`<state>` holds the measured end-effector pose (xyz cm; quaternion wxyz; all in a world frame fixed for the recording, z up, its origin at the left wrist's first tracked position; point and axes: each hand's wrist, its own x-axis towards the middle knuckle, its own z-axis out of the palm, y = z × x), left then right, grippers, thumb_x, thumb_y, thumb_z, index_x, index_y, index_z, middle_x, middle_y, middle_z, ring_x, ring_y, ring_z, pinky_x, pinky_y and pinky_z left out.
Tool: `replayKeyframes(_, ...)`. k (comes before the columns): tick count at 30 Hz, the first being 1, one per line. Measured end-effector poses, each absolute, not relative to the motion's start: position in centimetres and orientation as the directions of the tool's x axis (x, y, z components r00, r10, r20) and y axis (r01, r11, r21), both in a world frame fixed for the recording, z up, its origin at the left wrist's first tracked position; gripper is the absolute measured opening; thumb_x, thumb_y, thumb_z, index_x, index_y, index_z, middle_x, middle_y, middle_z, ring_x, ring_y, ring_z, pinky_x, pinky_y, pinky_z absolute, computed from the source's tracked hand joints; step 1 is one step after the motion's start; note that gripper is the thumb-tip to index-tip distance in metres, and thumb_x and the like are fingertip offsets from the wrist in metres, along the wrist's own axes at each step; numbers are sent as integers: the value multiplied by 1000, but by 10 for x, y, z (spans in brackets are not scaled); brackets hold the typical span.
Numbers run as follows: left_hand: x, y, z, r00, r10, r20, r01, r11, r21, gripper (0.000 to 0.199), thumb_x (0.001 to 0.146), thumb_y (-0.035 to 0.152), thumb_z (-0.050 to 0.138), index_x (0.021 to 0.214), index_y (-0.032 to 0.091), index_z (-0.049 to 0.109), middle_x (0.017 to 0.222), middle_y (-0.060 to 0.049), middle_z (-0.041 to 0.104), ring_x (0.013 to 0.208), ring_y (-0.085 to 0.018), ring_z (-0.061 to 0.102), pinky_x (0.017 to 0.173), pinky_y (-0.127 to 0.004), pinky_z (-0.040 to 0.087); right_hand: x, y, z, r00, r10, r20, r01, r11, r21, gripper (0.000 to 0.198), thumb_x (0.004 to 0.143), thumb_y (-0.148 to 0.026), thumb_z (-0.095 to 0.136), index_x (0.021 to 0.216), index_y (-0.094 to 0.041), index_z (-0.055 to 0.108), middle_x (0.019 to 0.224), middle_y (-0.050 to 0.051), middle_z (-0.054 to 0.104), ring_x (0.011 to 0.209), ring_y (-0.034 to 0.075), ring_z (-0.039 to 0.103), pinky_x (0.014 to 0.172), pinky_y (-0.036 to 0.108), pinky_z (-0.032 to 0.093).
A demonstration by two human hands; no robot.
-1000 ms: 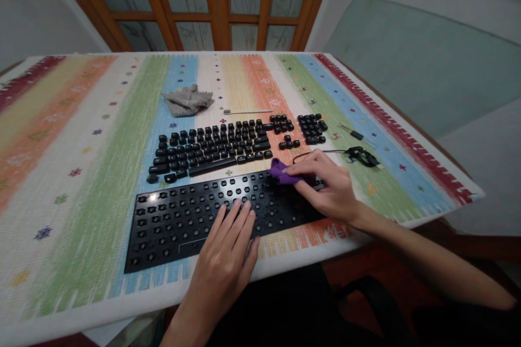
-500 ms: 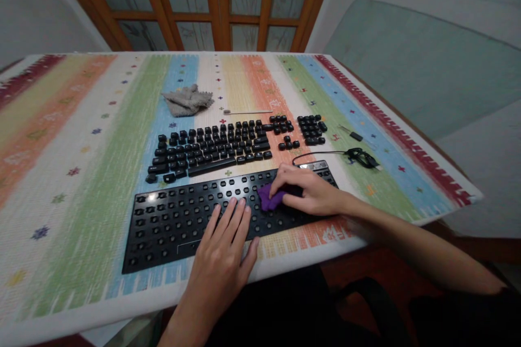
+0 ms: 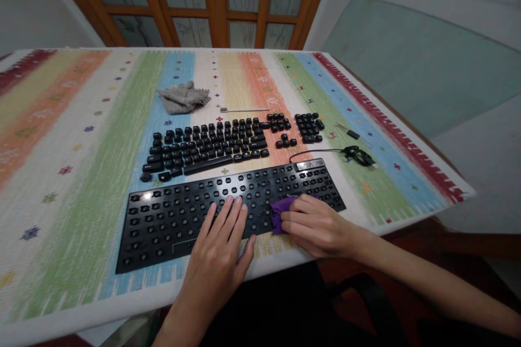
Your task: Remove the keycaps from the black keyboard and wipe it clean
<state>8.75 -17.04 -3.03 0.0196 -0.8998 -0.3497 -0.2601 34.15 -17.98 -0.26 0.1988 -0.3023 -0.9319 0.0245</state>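
Observation:
A black keyboard base (image 3: 163, 217) with its keycaps off lies along the table's near edge. My left hand (image 3: 222, 249) rests flat on its middle, fingers stretched out and holding nothing. In my right hand (image 3: 319, 225) a purple cloth (image 3: 280, 214) is bunched, pressed on the base's near edge right of centre. The fingers are curled over the cloth and hide part of it. Just beyond the base, the loose black keycaps (image 3: 211, 143) are laid out in keyboard order, with the long space bar (image 3: 208, 165) at their near side.
A crumpled grey cloth (image 3: 184, 98) lies behind the keycaps, with a toothbrush (image 3: 244, 110) to its right. The coiled cable (image 3: 358, 155) sits at the right, near a small black-handled tool (image 3: 352, 134). A striped tablecloth (image 3: 65, 217) covers the table.
My right hand has drawn the purple cloth toward me, from the middle rows of the base to its near edge. My left hand stays flat on the base.

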Motion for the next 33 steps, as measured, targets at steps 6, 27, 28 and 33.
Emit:
replayKeyframes(6, 88, -170, -32, 613, 625, 483, 640, -752, 160, 43, 98, 23, 51, 137, 5, 52, 141, -16, 58, 135, -32, 51, 112, -54, 42, 339, -173, 6, -508, 690, 515, 495, 723, -481, 19, 85, -3, 50, 91, -18, 59, 80, 4, 69, 74, 17, 57, 69, 34, 47)
replayKeyframes(27, 87, -172, -32, 619, 622, 479, 642, -753, 148, 43, 99, 23, 49, 137, 3, 52, 144, -18, 55, 138, -32, 48, 113, -54, 43, 338, -170, 13, -242, 739, 629, 653, 603, -457, 21, 81, -3, 58, 94, -19, 62, 82, 5, 70, 72, 19, 60, 65, 35, 51)
replayKeyframes(28, 88, -172, -31, 617, 621, 484, 641, -753, 150, 43, 99, 23, 49, 136, 3, 53, 145, -19, 54, 138, -32, 47, 112, -55, 44, 342, -169, 15, -202, 712, 673, 670, 601, -435, 24, 79, -2, 60, 94, -20, 62, 83, 5, 71, 73, 19, 61, 67, 36, 52)
replayKeyframes(33, 99, -173, -29, 625, 610, 486, 616, -768, 172, 45, 98, 23, 49, 139, 3, 51, 147, -18, 52, 140, -32, 45, 113, -53, 45, 357, -162, 11, -185, 669, 720, 753, 567, -333, 28, 78, 0, 63, 97, -21, 63, 90, 7, 74, 77, 21, 62, 70, 37, 52)
